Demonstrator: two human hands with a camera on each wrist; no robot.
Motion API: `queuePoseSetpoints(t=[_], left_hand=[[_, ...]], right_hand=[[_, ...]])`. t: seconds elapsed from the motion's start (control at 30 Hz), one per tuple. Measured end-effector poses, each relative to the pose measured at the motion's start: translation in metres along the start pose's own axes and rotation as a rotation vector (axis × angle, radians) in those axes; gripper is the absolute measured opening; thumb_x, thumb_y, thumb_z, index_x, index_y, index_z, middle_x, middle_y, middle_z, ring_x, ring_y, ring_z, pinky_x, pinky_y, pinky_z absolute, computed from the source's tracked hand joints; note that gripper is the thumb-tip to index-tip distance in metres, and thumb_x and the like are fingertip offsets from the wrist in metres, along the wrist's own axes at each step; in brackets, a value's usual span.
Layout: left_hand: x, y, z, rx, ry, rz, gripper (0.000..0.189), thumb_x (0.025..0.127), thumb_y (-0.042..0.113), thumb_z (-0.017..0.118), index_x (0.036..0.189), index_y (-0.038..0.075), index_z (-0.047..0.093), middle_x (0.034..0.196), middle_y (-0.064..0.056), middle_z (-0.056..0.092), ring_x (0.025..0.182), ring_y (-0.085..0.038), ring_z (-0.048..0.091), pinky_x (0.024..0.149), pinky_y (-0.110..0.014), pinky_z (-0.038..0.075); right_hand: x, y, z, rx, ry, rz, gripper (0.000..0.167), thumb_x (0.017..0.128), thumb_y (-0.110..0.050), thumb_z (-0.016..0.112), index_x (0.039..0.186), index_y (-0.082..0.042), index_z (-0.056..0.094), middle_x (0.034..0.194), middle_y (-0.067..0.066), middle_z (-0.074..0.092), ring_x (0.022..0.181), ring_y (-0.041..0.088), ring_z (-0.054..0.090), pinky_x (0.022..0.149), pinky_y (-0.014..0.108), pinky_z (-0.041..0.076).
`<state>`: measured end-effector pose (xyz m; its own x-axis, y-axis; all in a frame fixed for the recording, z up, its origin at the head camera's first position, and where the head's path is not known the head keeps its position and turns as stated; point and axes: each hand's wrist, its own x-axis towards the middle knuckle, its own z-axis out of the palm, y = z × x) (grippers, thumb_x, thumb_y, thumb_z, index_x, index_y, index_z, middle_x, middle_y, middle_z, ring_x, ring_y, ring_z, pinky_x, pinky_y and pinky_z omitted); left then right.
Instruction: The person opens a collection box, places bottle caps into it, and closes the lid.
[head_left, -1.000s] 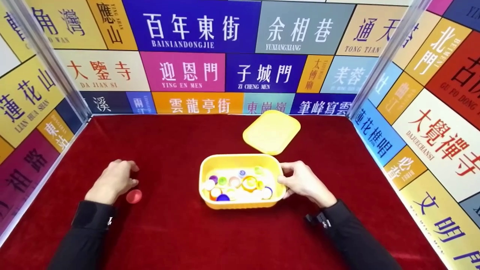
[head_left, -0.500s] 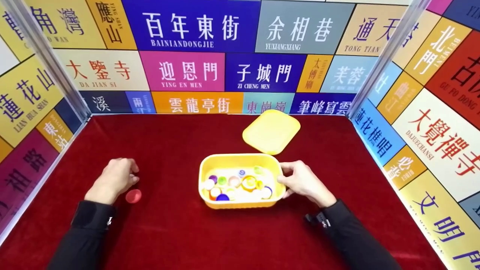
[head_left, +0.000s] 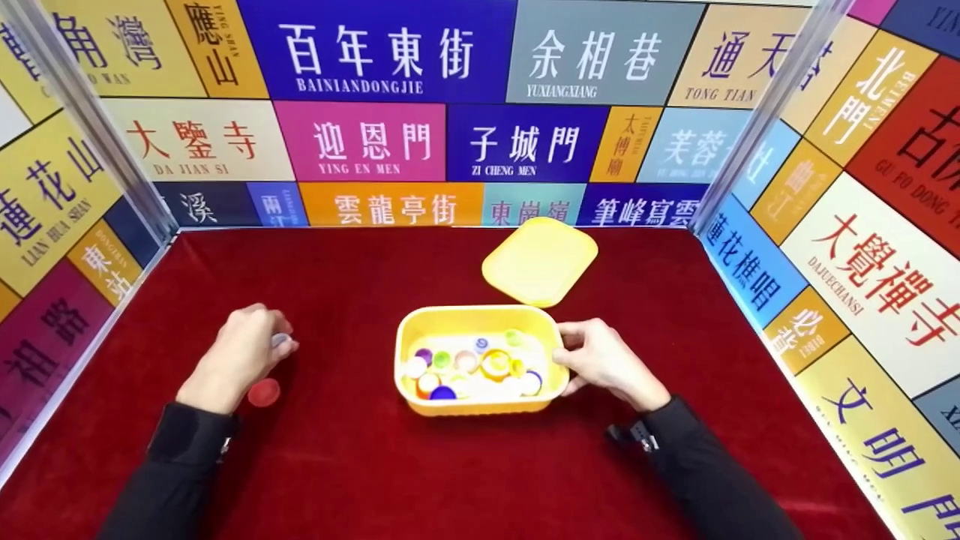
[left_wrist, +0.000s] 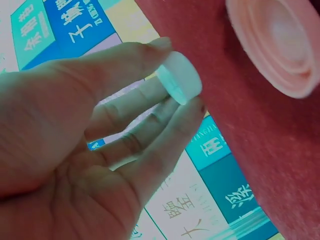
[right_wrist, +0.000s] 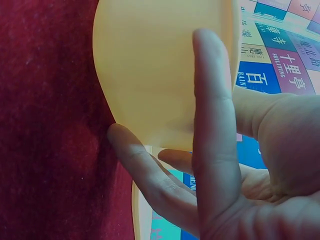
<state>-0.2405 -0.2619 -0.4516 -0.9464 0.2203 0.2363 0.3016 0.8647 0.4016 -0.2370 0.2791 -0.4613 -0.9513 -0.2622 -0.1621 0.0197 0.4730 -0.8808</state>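
Observation:
My left hand [head_left: 236, 356] is above the left side of the red cloth. Thumb and fingertips pinch a small pale bottle cap [left_wrist: 181, 77], seen on edge in the left wrist view. Just below that hand lies a red bottle cap [head_left: 264, 392], which shows its ringed inside in the left wrist view. At the right end of a yellow plastic box [head_left: 480, 409], my right hand [head_left: 611, 367] grips the rim and end wall. Its fingers [right_wrist: 215, 110] lie along the outer wall in the right wrist view. Several bottle caps [head_left: 443, 393] of mixed colours sit inside the box.
A yellow lid [head_left: 541, 262] lies flat behind the box. Red cloth [head_left: 337, 465] covers the table. Panels printed with Chinese characters [head_left: 379, 52] stand at the back and both sides, joined by metal corner posts [head_left: 105, 120].
My left hand has lifted slightly and shifted right, and the pale bottle cap now shows between its fingers. The right hand and box stay in place.

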Motion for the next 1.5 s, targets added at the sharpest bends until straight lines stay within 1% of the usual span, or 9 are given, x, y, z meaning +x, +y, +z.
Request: queuePoseSetpoints(t=[0.07, 0.2, 0.37, 0.6, 0.83, 1.0, 1.1, 1.27, 1.5], left_hand=[[0.002, 0.006, 0.000, -0.004, 0.031, 0.022, 0.010, 0.098, 0.003, 0.088, 0.104, -0.005, 0.084, 0.101, -0.026, 0.076, 0.093, -0.044, 0.074, 0.092, -0.065, 0.067], [0.009, 0.021, 0.002, 0.002, 0.099, 0.102, 0.013, 0.097, 0.005, 0.091, 0.105, -0.003, 0.085, 0.100, -0.024, 0.076, 0.091, -0.045, 0.077, 0.089, -0.064, 0.069], [0.017, 0.048, 0.006, -0.019, 0.148, 0.203, 0.013, 0.096, 0.002, 0.091, 0.105, -0.003, 0.084, 0.100, -0.023, 0.076, 0.088, -0.041, 0.080, 0.086, -0.059, 0.072], [0.028, 0.093, 0.022, -0.063, 0.147, 0.337, 0.016, 0.094, -0.001, 0.092, 0.108, -0.001, 0.084, 0.102, -0.019, 0.075, 0.092, -0.035, 0.080, 0.089, -0.051, 0.073], [0.035, 0.131, 0.042, -0.032, 0.109, 0.476, 0.016, 0.096, 0.000, 0.090, 0.110, -0.001, 0.082, 0.102, -0.017, 0.072, 0.090, -0.033, 0.076, 0.085, -0.046, 0.073], [0.038, 0.151, 0.055, 0.034, 0.020, 0.514, 0.019, 0.100, 0.009, 0.091, 0.115, 0.002, 0.081, 0.106, -0.014, 0.072, 0.092, -0.031, 0.075, 0.085, -0.043, 0.072], [0.039, 0.157, 0.061, 0.068, -0.019, 0.526, 0.022, 0.100, 0.012, 0.093, 0.115, 0.003, 0.080, 0.107, -0.014, 0.072, 0.091, -0.030, 0.075, 0.084, -0.041, 0.072], [0.040, 0.160, 0.068, 0.074, -0.046, 0.507, 0.024, 0.099, 0.013, 0.094, 0.116, 0.004, 0.080, 0.108, -0.014, 0.071, 0.093, -0.030, 0.075, 0.085, -0.041, 0.071], [0.038, 0.160, 0.068, 0.085, -0.063, 0.485, 0.025, 0.100, 0.017, 0.094, 0.118, 0.005, 0.080, 0.110, -0.013, 0.071, 0.095, -0.029, 0.074, 0.085, -0.041, 0.071]], right_hand=[[0.000, 0.000, 0.000, 0.005, -0.004, -0.004, 0.045, 0.104, -0.001, 0.072, 0.149, -0.002, 0.077, 0.127, 0.027, 0.083, 0.081, 0.028, 0.087, 0.064, 0.039, 0.073], [0.001, -0.001, -0.001, 0.009, -0.008, -0.010, 0.045, 0.104, -0.001, 0.072, 0.149, -0.003, 0.077, 0.127, 0.027, 0.083, 0.082, 0.029, 0.087, 0.065, 0.039, 0.073], [0.000, -0.001, -0.001, 0.008, -0.011, -0.011, 0.046, 0.105, -0.001, 0.072, 0.151, -0.003, 0.076, 0.128, 0.028, 0.082, 0.083, 0.029, 0.087, 0.065, 0.038, 0.073], [0.001, 0.000, -0.001, 0.004, -0.004, -0.007, 0.047, 0.104, -0.002, 0.070, 0.151, -0.005, 0.076, 0.128, 0.026, 0.083, 0.082, 0.029, 0.087, 0.065, 0.039, 0.073], [0.001, 0.000, 0.000, -0.005, -0.001, -0.003, 0.049, 0.104, -0.003, 0.070, 0.153, -0.004, 0.075, 0.131, 0.027, 0.082, 0.085, 0.030, 0.087, 0.065, 0.040, 0.073], [0.001, 0.001, 0.000, -0.003, -0.001, -0.008, 0.049, 0.105, -0.003, 0.070, 0.154, -0.004, 0.074, 0.131, 0.028, 0.082, 0.085, 0.031, 0.088, 0.065, 0.040, 0.073], [0.002, 0.001, 0.000, -0.007, -0.003, -0.011, 0.050, 0.104, -0.003, 0.069, 0.154, -0.005, 0.075, 0.130, 0.028, 0.083, 0.084, 0.030, 0.087, 0.065, 0.041, 0.073], [0.002, 0.001, 0.001, -0.008, -0.009, -0.014, 0.050, 0.104, -0.003, 0.070, 0.154, -0.004, 0.075, 0.131, 0.028, 0.082, 0.084, 0.031, 0.088, 0.065, 0.041, 0.074], [0.002, 0.001, 0.000, -0.010, -0.006, -0.016, 0.050, 0.104, -0.003, 0.069, 0.153, -0.005, 0.075, 0.128, 0.026, 0.083, 0.081, 0.027, 0.087, 0.065, 0.041, 0.073]])
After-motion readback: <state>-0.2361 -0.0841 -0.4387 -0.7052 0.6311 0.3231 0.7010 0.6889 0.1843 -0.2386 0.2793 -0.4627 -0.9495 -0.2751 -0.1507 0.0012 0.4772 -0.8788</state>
